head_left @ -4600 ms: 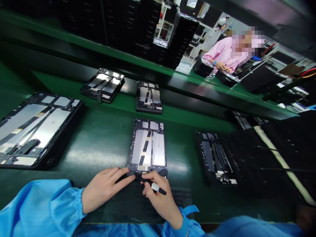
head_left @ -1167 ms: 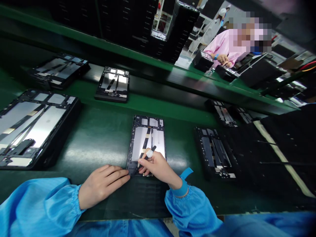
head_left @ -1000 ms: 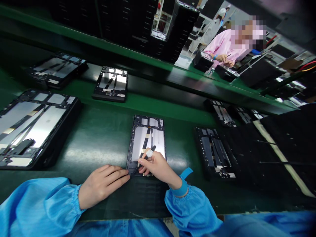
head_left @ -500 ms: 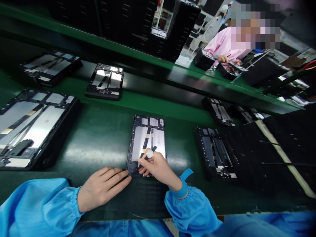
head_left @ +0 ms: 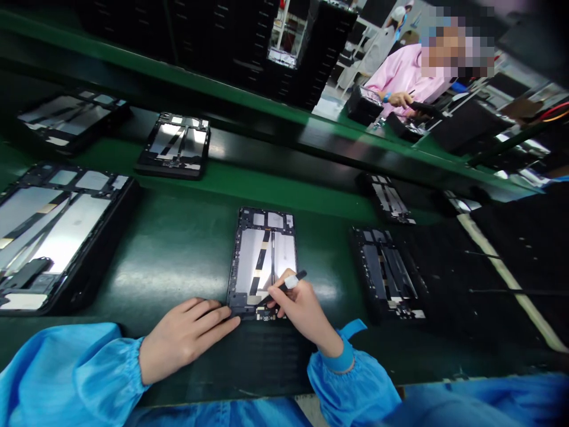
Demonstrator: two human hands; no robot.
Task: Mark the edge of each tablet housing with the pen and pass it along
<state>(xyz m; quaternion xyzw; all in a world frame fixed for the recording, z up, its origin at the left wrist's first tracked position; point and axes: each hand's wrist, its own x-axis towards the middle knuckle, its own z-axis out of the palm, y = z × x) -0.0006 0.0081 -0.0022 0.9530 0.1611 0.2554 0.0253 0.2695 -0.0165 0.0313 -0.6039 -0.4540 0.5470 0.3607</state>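
An opened tablet-like device [head_left: 285, 252] lies on the green bench, its silver plates, dark ribbon strips and small parts showing. My right hand [head_left: 299, 302] is closed on a dark pen-like tool [head_left: 301, 276] with a white wrap round it. The tool's lower end is over the bottom part of the device, and its exact contact is too small to tell. My left hand [head_left: 189, 332] rests palm down on the bench, fingers close together and stretched out, with the fingertips at the device's lower left corner.
Stacked devices stand at the left [head_left: 80, 219], at the back left [head_left: 178, 142] and at the right [head_left: 384, 273]. A black mat [head_left: 444, 290] lies at the right. Beyond the green shelf edge [head_left: 249, 95], a person in pink [head_left: 395, 68] handles a dark device.
My right hand and the tool have moved right, uncovering small parts at the device's bottom edge. My left hand has hardly moved. The far person now holds a dark device higher.
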